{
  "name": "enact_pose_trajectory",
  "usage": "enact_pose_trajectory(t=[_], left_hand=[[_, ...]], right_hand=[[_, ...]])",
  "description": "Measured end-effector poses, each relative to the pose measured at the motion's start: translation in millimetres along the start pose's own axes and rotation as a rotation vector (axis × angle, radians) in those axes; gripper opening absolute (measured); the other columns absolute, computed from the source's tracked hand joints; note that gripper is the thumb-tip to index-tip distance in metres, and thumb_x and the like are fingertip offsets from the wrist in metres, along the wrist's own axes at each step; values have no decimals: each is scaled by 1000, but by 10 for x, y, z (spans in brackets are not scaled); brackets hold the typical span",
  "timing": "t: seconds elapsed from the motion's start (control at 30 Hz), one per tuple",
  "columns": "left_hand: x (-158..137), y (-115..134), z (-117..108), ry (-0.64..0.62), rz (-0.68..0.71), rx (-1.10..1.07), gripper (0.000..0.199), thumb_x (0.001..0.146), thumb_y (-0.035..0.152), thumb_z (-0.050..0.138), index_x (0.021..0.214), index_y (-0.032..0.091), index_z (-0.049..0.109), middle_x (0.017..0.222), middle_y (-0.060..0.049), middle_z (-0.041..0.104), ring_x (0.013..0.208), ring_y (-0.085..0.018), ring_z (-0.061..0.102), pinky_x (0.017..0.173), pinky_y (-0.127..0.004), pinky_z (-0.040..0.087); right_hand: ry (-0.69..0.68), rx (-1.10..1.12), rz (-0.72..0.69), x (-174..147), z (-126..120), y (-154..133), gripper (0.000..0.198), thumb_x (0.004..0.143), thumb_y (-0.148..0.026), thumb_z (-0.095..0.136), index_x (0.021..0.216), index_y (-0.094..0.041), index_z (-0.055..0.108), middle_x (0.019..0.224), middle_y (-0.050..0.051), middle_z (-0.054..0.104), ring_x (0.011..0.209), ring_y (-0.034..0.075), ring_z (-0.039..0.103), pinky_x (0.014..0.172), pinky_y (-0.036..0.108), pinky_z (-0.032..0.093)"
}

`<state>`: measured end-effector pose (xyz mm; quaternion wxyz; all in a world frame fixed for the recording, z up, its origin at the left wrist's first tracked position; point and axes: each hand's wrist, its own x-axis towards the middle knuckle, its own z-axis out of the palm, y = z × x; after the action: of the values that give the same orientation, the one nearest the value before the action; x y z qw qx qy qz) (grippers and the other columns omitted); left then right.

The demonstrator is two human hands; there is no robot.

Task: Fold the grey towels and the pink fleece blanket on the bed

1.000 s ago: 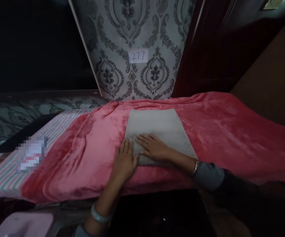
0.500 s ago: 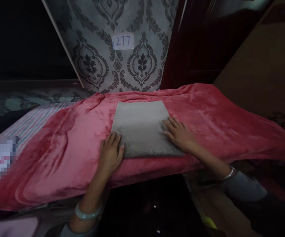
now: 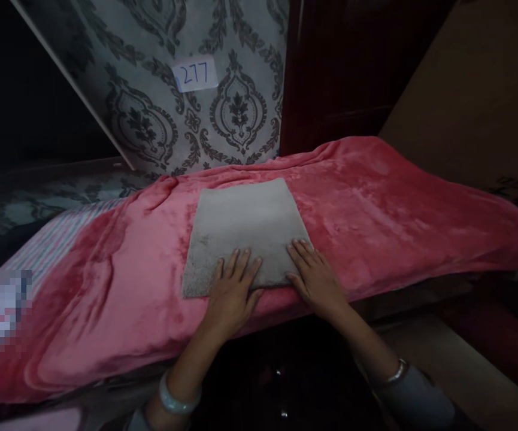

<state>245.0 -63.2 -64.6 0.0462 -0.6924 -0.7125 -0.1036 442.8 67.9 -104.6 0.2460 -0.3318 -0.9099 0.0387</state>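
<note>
A grey, roughly square piece of plush cloth (image 3: 245, 218) lies flat on a pink-red blanket (image 3: 366, 215). My left hand (image 3: 234, 293) rests on the cloth's near edge, left of its middle, with the fingers stretched out and spread. At the near right corner my right hand (image 3: 315, 278) lies palm down, fingers extended over the cloth's edge. Neither hand grips anything. The part of the near edge under my hands is hidden.
The blanket drapes over a raised surface with its front edge close to me. To the left shows a striped sheet (image 3: 72, 230). Behind stands a patterned wall with a paper marked 277 (image 3: 196, 73), beside a dark red panel (image 3: 330, 78).
My left hand has moved right, from the cloth's left edge onto its near part. My right hand has slid down toward the near right corner. The view has shifted and tilted a little.
</note>
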Motion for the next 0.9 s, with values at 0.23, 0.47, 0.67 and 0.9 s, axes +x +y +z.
enact_pose_trajectory(t=[0.23,0.47,0.67,0.9], left_hand=[[181,-82,-358,-103,82,-225,48,102,37,39,147,24,49,155,-8,47,146,-26,37,120,-53,33],[985,69,-299,-366,458,-309,54,104,41,32,155,26,34,162,-6,33,152,-22,24,125,-51,18],[1557,-139,-54,-440,607,-125,58,103,53,26,157,30,30,166,-5,23,155,-25,13,124,-57,5],[2125,-354,16,-264,298,58,61,101,55,31,156,30,32,167,-4,21,154,-32,13,122,-60,10]], right_hand=[[321,263,-81,-56,-15,33,34,103,-30,43,126,-20,67,133,11,64,134,28,50,111,56,39],[401,293,-244,-123,14,-51,37,99,-19,51,134,-20,62,129,11,66,124,24,57,104,49,51],[438,309,-216,-165,129,-7,41,99,-16,49,137,-23,59,126,9,68,122,23,60,105,49,50],[410,272,-186,-158,155,-20,40,98,-16,48,135,-24,62,128,9,67,124,23,60,105,48,50]])
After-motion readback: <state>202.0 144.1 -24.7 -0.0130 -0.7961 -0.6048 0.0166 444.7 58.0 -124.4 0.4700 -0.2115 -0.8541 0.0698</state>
